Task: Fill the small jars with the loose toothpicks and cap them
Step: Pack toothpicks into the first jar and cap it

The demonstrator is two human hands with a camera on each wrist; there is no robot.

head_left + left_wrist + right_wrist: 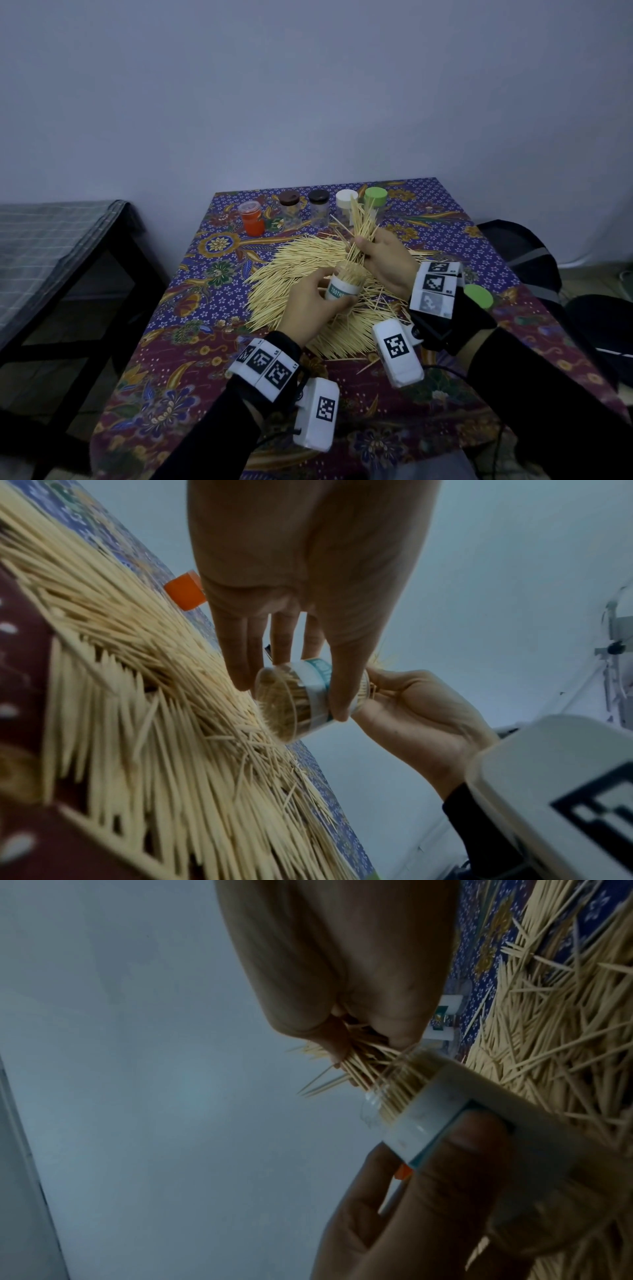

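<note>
Plain pale grey-blue wall (308,85) across the far side, dimly and evenly lit. Batik-patterned cloth in purple, blue and gold over the table (164,404). At left, dark-framed furniture (113,274) draped with grey checked fabric (51,240). At right, dark chair backs (520,250) close beside the table's edge.

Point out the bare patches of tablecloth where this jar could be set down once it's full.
Bare cloth lies along the table's left edge, between the toothpick pile and the drop, and on the near strip in front of the left hand. The middle is crowded with toothpicks; the far edge holds the jar row; a green lid sits right.
</note>
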